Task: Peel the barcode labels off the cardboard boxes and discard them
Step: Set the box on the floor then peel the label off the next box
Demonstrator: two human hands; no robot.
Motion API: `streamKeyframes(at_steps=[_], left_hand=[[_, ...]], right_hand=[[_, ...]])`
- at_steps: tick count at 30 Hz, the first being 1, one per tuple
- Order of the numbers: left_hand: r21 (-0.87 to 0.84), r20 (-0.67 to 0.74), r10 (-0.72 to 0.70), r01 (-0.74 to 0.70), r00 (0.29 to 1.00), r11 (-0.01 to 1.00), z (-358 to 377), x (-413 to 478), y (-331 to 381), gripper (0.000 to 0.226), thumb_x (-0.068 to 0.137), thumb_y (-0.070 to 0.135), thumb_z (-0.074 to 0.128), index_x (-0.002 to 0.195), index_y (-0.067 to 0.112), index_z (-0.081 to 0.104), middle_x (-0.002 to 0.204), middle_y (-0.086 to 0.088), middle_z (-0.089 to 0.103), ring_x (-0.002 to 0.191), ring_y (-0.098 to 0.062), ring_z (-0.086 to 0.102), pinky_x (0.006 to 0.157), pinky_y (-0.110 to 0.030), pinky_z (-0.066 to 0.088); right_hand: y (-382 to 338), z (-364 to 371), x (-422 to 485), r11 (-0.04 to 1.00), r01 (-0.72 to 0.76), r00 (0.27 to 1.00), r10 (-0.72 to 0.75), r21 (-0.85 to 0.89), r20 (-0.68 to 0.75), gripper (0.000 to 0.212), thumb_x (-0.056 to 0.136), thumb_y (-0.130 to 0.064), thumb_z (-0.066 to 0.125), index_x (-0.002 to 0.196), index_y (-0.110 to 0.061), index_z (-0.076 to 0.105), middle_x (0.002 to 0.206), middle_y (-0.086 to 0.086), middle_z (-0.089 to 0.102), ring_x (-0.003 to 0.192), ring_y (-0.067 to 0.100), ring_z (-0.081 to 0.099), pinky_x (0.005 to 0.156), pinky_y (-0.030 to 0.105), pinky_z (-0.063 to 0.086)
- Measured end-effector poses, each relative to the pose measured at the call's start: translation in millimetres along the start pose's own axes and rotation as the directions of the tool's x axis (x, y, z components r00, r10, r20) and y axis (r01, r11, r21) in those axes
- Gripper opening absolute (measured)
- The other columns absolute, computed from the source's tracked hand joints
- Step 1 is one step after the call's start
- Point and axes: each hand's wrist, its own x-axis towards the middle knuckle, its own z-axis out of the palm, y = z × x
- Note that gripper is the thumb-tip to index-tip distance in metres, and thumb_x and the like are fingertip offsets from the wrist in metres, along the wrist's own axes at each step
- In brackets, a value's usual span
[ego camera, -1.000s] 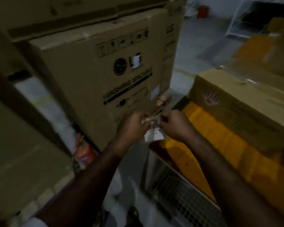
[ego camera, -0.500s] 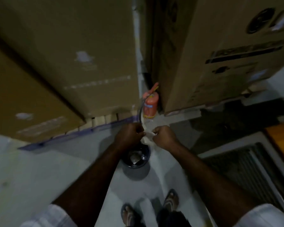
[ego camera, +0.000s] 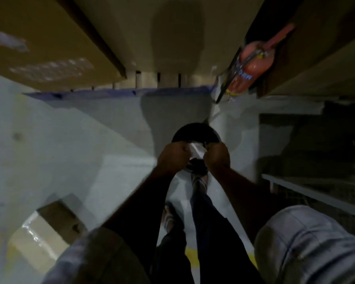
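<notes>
A crumpled white peeled label [ego camera: 196, 150] is pinched between my left hand [ego camera: 173, 156] and my right hand [ego camera: 217, 156], both with fingers curled. The hands hover directly over a round black waste bin [ego camera: 193, 132] that stands on the pale floor. Most of the bin's opening is hidden behind my hands. Large cardboard boxes [ego camera: 49, 48] stand on a pallet ahead, the left one showing pale patches on its face.
A red fire extinguisher [ego camera: 248, 72] leans between the boxes at upper right. A wire-mesh cage [ego camera: 316, 197] sits at the right. A small taped cardboard box [ego camera: 43, 232] lies on the floor at lower left. My sandalled feet [ego camera: 199, 181] stand just behind the bin.
My view has swung down from the washing-machine box to the floor. Both hands, still holding the label, now sit over the black bin, which has come closer.
</notes>
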Motion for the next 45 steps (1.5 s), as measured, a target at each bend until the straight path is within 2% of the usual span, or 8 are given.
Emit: streamKeyframes(at_steps=[5,14,20,24,27,33,37,45], left_hand=[[-0.032,0.041,-0.048,0.049,0.998,0.998,16.6,27.3,-6.6,0.014,0.093,0.024,0.061,0.090,0.015,0.071,0.106,-0.010,0.072,0.103,-0.028,0.064,0.082,-0.029,0.046],[-0.126,0.003,-0.161,0.160,0.987,0.979,-16.2,-1.7,-8.6,0.008,0.091,0.025,0.064,0.085,0.019,0.066,0.104,-0.010,0.070,0.102,-0.026,0.063,0.079,-0.026,0.042],[-0.257,-0.106,-0.282,0.248,0.954,0.934,-56.9,-90.1,-48.0,0.014,0.092,0.027,0.061,0.095,0.016,0.070,0.112,-0.009,0.070,0.109,-0.029,0.061,0.089,-0.032,0.048],[-0.353,-0.195,-0.382,0.299,0.903,0.886,-81.2,-172.9,-107.4,0.024,0.097,0.030,0.057,0.103,0.010,0.070,0.112,-0.011,0.070,0.108,-0.030,0.062,0.089,-0.034,0.048],[-0.465,-0.266,-0.471,0.317,0.841,0.827,-90.3,-240.3,-160.2,0.031,0.097,0.040,0.058,0.099,0.011,0.072,0.107,-0.008,0.072,0.105,-0.028,0.064,0.086,-0.032,0.047],[-0.684,-0.335,-0.688,0.336,0.644,0.648,-81.6,-393.8,-271.5,0.027,0.095,0.039,0.060,0.085,0.015,0.068,0.100,-0.007,0.072,0.102,-0.025,0.065,0.080,-0.028,0.045],[-0.760,-0.280,-0.801,0.388,0.529,0.522,-52.7,-488.4,-345.2,0.030,0.097,0.037,0.057,0.094,0.012,0.072,0.107,-0.008,0.071,0.108,-0.024,0.063,0.077,-0.024,0.039],[-0.879,-0.246,-0.905,0.314,0.347,0.359,-27.1,-563.6,-441.0,0.024,0.097,0.033,0.055,0.098,0.014,0.070,0.113,-0.009,0.070,0.112,-0.028,0.061,0.083,-0.027,0.042]], right_hand=[[13.2,17.3,24.5,0.981,0.172,0.976,-0.157,-0.093,0.148,0.026,0.094,-0.007,0.049,0.110,-0.002,0.070,0.107,0.017,0.070,0.104,0.034,0.063,0.088,0.033,0.046],[-15.8,-2.7,8.6,0.942,0.256,0.949,-0.202,-0.218,0.240,0.028,0.095,-0.004,0.048,0.118,-0.002,0.064,0.124,0.016,0.062,0.119,0.032,0.055,0.099,0.036,0.044],[-101.6,-10.7,-55.3,0.807,0.542,0.803,-0.416,-0.234,0.426,0.017,0.093,-0.012,0.054,0.086,-0.012,0.069,0.091,0.007,0.068,0.089,0.027,0.064,0.085,0.031,0.049],[-174.2,15.6,-130.9,0.657,0.748,0.588,-0.596,-0.089,0.546,0.009,0.083,-0.008,0.068,0.077,-0.013,0.072,0.078,-0.001,0.068,0.074,0.019,0.063,0.069,0.026,0.047],[-214.3,47.7,-197.0,0.521,0.851,0.443,-0.649,-0.063,0.618,0.005,0.082,-0.014,0.070,0.078,-0.014,0.072,0.077,0.008,0.072,0.073,0.025,0.065,0.067,0.033,0.050],[-269.2,122.2,-333.0,0.264,0.944,0.320,-0.607,-0.195,0.727,0.042,0.094,-0.052,0.049,0.069,-0.019,0.054,0.079,0.009,0.068,0.081,0.029,0.063,0.068,0.032,0.047],[-297.3,176.0,-409.3,0.108,0.976,0.217,-0.570,-0.190,0.792,0.033,0.091,-0.048,0.057,0.074,-0.020,0.057,0.092,0.010,0.070,0.093,0.030,0.063,0.073,0.031,0.045],[-337.1,269.1,-506.6,-0.030,0.991,0.101,-0.484,-0.132,0.869,0.049,0.093,-0.041,0.058,0.132,-0.011,0.056,0.134,0.011,0.059,0.124,0.027,0.053,0.103,0.032,0.039]])
